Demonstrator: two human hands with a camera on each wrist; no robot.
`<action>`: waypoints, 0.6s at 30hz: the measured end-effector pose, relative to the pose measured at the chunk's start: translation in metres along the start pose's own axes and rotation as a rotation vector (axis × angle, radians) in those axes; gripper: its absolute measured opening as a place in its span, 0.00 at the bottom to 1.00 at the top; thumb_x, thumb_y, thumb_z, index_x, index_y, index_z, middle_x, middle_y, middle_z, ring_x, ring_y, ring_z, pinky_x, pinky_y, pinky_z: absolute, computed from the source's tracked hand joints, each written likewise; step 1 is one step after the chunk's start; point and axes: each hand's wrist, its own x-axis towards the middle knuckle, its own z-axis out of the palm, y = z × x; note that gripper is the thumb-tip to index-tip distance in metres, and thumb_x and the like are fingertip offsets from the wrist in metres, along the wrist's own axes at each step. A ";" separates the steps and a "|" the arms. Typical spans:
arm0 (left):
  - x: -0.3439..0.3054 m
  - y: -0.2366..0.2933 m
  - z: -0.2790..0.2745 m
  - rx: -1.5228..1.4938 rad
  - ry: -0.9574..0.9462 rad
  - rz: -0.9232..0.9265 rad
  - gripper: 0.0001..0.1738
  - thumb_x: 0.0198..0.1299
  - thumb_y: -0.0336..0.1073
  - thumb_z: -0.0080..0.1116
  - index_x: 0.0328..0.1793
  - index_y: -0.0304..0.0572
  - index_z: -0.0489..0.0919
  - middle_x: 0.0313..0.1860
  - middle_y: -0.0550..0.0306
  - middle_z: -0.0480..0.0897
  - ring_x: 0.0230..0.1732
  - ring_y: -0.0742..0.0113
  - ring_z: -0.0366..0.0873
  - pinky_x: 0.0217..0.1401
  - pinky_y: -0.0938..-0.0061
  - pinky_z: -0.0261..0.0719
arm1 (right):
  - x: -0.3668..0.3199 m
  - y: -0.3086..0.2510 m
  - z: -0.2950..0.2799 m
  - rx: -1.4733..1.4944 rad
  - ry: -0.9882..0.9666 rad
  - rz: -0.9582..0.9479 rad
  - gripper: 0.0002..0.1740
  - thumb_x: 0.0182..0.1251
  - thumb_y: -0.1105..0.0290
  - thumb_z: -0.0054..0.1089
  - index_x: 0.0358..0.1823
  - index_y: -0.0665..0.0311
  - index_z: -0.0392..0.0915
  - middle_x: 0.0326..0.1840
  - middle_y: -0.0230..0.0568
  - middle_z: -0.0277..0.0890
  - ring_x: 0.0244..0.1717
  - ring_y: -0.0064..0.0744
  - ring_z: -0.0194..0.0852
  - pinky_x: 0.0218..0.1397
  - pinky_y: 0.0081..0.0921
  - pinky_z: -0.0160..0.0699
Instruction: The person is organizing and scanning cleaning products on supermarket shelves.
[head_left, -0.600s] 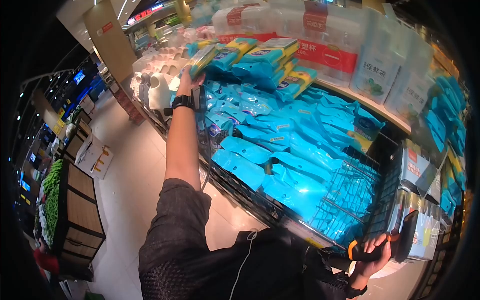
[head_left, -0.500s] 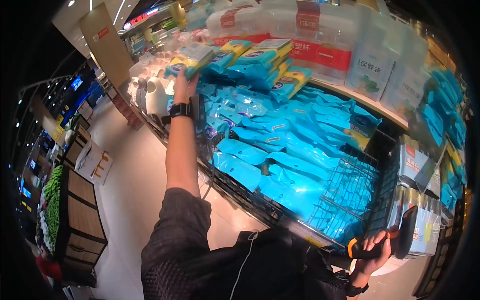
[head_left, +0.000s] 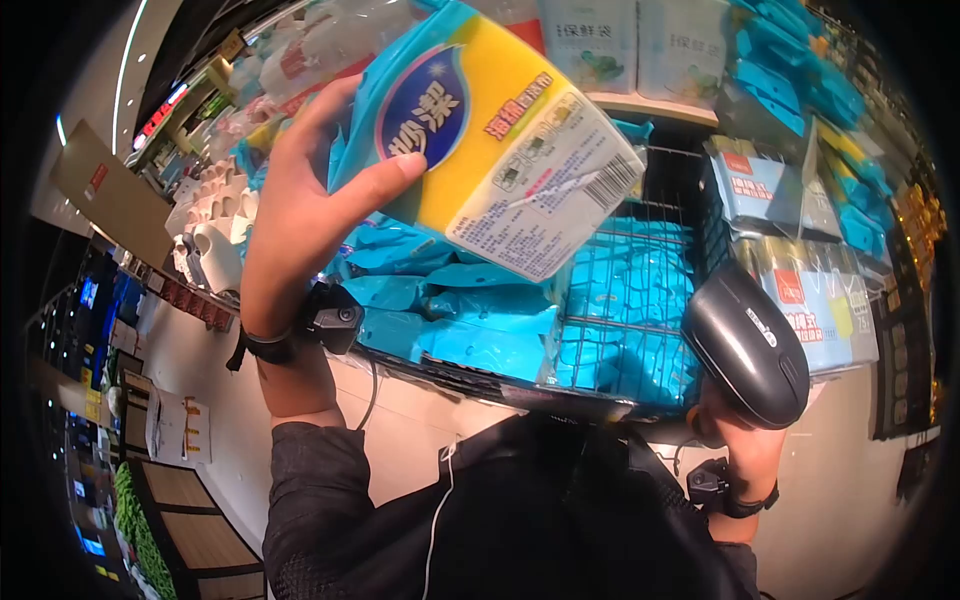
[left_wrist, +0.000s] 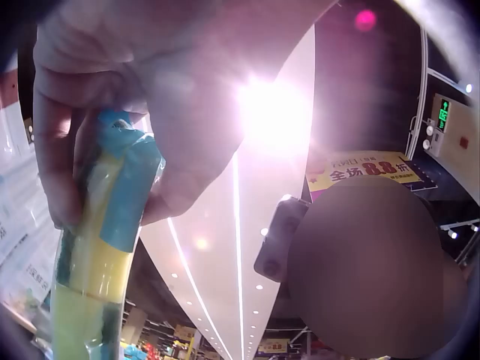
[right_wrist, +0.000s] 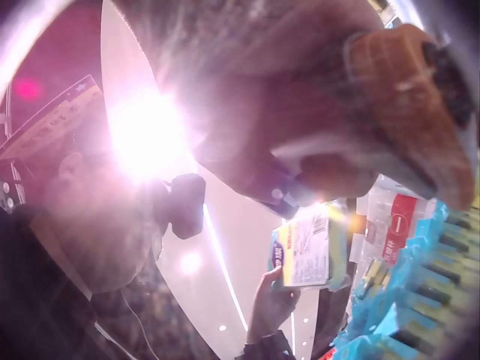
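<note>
The left hand pinches a blue and yellow sponge pack by its blue end, thumb on the printed face, with a barcode at the pack's lower right corner. In the left wrist view the pack is seen edge-on, held by the left hand. The right hand grips a dark handheld scanner by its handle, its rounded head up. In the right wrist view the right hand is close and blurred, and the pack hangs beyond it in the left hand.
Below the pack, a black wire basket holds many blue packs. Boxed goods stand on the right, clear bags at the back, pale shoes at the left. A cable dangles by the left wrist.
The left hand has brought the sponge pack from the far left of the display up close, its printed face now in view. The right hand has raised the scanner, and the head view has turned.
</note>
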 end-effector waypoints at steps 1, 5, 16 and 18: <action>0.000 0.005 0.009 0.021 -0.079 -0.017 0.31 0.45 0.34 0.65 0.56 0.31 0.68 0.47 0.52 0.75 0.48 0.68 0.72 0.52 0.77 0.69 | 0.000 -0.001 -0.002 -0.084 -0.001 -0.076 0.25 0.41 0.81 0.65 0.46 0.71 0.71 0.41 0.43 0.76 0.39 0.30 0.76 0.44 0.24 0.73; 0.003 0.011 0.035 0.005 -0.240 0.008 0.33 0.44 0.33 0.66 0.58 0.33 0.67 0.49 0.49 0.74 0.51 0.67 0.71 0.54 0.75 0.68 | -0.003 0.002 -0.017 -0.250 -0.035 -0.017 0.24 0.41 0.80 0.66 0.44 0.71 0.73 0.42 0.43 0.77 0.43 0.30 0.76 0.47 0.25 0.72; 0.035 0.020 0.061 0.256 -0.554 -0.117 0.30 0.53 0.37 0.60 0.64 0.45 0.67 0.48 0.58 0.74 0.38 0.81 0.72 0.32 0.87 0.73 | 0.005 0.045 -0.020 0.659 0.096 0.200 0.13 0.57 0.77 0.51 0.43 0.75 0.66 0.24 0.43 0.67 0.19 0.24 0.66 0.22 0.19 0.67; 0.044 0.012 0.062 0.223 -0.641 -0.151 0.30 0.52 0.34 0.60 0.64 0.45 0.67 0.47 0.58 0.74 0.38 0.80 0.72 0.33 0.85 0.76 | 0.003 0.050 -0.023 0.652 0.043 0.120 0.13 0.58 0.76 0.50 0.43 0.75 0.66 0.24 0.43 0.68 0.19 0.24 0.66 0.23 0.19 0.67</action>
